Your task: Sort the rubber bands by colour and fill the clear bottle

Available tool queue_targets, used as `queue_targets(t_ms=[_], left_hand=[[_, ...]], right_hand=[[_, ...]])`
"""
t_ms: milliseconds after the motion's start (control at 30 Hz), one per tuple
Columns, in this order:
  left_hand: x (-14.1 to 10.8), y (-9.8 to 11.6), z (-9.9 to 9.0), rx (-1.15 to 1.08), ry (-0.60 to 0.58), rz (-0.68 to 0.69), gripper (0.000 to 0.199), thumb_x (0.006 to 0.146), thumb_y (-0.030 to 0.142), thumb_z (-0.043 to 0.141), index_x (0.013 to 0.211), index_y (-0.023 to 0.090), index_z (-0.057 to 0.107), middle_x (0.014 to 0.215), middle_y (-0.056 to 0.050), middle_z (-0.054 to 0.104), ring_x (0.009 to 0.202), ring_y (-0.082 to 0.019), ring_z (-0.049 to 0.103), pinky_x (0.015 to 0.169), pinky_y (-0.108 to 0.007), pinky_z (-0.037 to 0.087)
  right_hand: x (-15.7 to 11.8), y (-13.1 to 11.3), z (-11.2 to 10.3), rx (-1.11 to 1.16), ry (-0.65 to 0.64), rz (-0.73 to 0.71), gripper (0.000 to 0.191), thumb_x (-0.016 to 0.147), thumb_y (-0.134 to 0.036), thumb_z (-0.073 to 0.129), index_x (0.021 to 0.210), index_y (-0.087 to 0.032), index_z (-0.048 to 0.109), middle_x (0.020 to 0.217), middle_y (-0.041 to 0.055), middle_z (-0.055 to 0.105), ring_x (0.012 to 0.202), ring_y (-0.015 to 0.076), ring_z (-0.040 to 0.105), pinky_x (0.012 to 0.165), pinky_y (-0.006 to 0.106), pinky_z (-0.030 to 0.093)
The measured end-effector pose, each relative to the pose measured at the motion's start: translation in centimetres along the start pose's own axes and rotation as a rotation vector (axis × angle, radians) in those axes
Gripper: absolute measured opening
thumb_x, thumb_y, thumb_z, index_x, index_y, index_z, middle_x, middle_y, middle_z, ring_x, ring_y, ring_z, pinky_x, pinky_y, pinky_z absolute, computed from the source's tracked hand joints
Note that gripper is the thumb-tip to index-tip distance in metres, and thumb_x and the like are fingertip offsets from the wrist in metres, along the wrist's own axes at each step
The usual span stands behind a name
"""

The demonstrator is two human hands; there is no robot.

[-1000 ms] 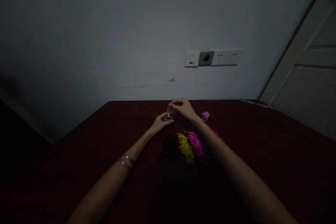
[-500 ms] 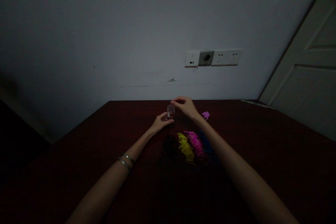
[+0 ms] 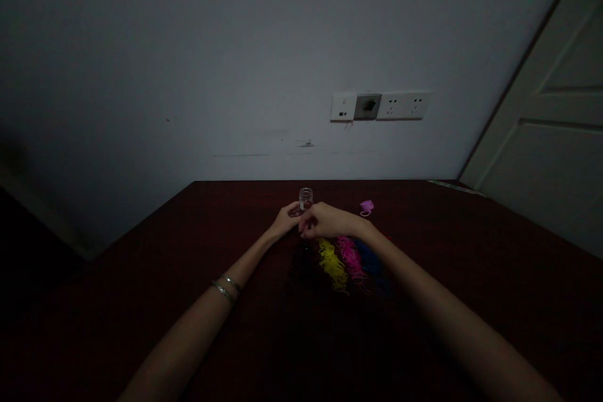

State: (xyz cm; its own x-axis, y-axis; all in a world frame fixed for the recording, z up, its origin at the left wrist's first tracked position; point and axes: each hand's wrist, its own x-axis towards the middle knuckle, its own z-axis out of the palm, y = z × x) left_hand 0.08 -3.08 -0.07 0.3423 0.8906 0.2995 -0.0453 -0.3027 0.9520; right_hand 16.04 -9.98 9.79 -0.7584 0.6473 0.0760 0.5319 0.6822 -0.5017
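A small clear jar [image 3: 306, 194] with an uncovered mouth stands upright near the back of the dark table. My left hand [image 3: 283, 221] is closed around its lower left side. In front of the jar, my right hand [image 3: 325, 221] hangs palm down, fingers curled together at the top of a dark pile [image 3: 305, 260]; anything between the fingertips is too small or dark to make out. Beside that pile lie a yellow bundle of strings [image 3: 333, 266], a pink bundle of strings [image 3: 352, 259] and a blue bundle of strings [image 3: 371, 259], partly behind my right forearm.
A small purple object with a pale loop [image 3: 367, 206] lies to the right of the jar. Behind the table [image 3: 226, 201] rises a pale wall with a row of sockets [image 3: 400, 106]. A white door [image 3: 560, 132] is at the right. The lighting is dim.
My right hand has moved down from above the jar's mouth to the top of the dark pile in front. My left hand stays on the jar.
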Motion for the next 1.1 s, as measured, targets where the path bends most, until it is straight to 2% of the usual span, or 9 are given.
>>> queue_targets(t_ms=[67, 167, 267, 367, 567, 767, 1100], left_hand=[[0.0, 0.1, 0.1, 0.001, 0.001, -0.004, 0.046, 0.056, 0.030, 0.074, 0.095, 0.010, 0.060, 0.093, -0.008, 0.065, 0.087, -0.019, 0.059, 0.084, -0.031, 0.043], [-0.1, 0.2, 0.1, 0.021, 0.005, -0.009, 0.045, 0.057, 0.029, 0.073, 0.096, 0.011, 0.060, 0.089, -0.006, 0.065, 0.084, -0.017, 0.059, 0.083, -0.030, 0.044], [-0.1, 0.1, 0.2, 0.030, 0.006, -0.018, 0.046, 0.058, 0.028, 0.073, 0.098, 0.012, 0.059, 0.088, -0.005, 0.064, 0.083, -0.016, 0.059, 0.080, -0.030, 0.045], [-0.1, 0.1, 0.2, 0.045, 0.006, -0.021, 0.045, 0.059, 0.029, 0.073, 0.098, 0.012, 0.058, 0.089, -0.005, 0.064, 0.084, -0.016, 0.059, 0.079, -0.029, 0.045], [-0.1, 0.0, 0.2, 0.058, 0.012, -0.027, 0.047, 0.058, 0.031, 0.073, 0.099, 0.012, 0.058, 0.090, -0.005, 0.064, 0.084, -0.016, 0.059, 0.080, -0.030, 0.044], [-0.2, 0.2, 0.3, 0.053, 0.018, -0.024, 0.047, 0.058, 0.032, 0.073, 0.097, 0.012, 0.059, 0.089, -0.006, 0.064, 0.083, -0.016, 0.058, 0.081, -0.031, 0.044], [-0.2, 0.2, 0.2, 0.039, 0.010, -0.017, 0.045, 0.058, 0.030, 0.073, 0.097, 0.011, 0.059, 0.090, -0.006, 0.064, 0.084, -0.016, 0.059, 0.084, -0.032, 0.042]], right_hand=[[0.0, 0.3, 1.5, -0.119, -0.043, 0.035, 0.024, 0.070, -0.022, 0.059, 0.091, -0.014, 0.067, 0.082, 0.0057, 0.066, 0.068, 0.0139, 0.058, 0.062, 0.024, 0.041], [0.1, 0.9, 3.4, -0.249, -0.041, 0.058, 0.033, 0.071, -0.029, 0.059, 0.102, -0.017, 0.064, 0.100, 0.0094, 0.064, 0.085, 0.0210, 0.059, 0.069, 0.028, 0.043], [0.0, 1.1, 4.5, -0.309, -0.017, 0.076, 0.041, 0.073, -0.033, 0.057, 0.110, -0.018, 0.059, 0.112, 0.0127, 0.058, 0.094, 0.0256, 0.057, 0.071, 0.032, 0.043], [0.1, 1.2, 5.1, -0.328, -0.025, 0.093, 0.041, 0.072, -0.032, 0.057, 0.111, -0.017, 0.058, 0.115, 0.0141, 0.054, 0.096, 0.0263, 0.056, 0.072, 0.032, 0.043], [0.6, 1.7, 5.5, -0.315, -0.027, 0.091, 0.035, 0.073, -0.023, 0.055, 0.106, -0.014, 0.060, 0.112, 0.0152, 0.055, 0.094, 0.0245, 0.057, 0.072, 0.030, 0.042], [0.9, 1.9, 5.5, -0.289, -0.040, 0.091, 0.026, 0.071, -0.011, 0.053, 0.093, -0.015, 0.065, 0.091, 0.0099, 0.065, 0.083, 0.0199, 0.059, 0.068, 0.025, 0.040], [0.8, 1.8, 4.9, -0.190, 0.000, 0.065, 0.022, 0.067, -0.007, 0.052, 0.080, -0.014, 0.068, 0.076, 0.0053, 0.066, 0.065, 0.0130, 0.056, 0.059, 0.020, 0.037]])
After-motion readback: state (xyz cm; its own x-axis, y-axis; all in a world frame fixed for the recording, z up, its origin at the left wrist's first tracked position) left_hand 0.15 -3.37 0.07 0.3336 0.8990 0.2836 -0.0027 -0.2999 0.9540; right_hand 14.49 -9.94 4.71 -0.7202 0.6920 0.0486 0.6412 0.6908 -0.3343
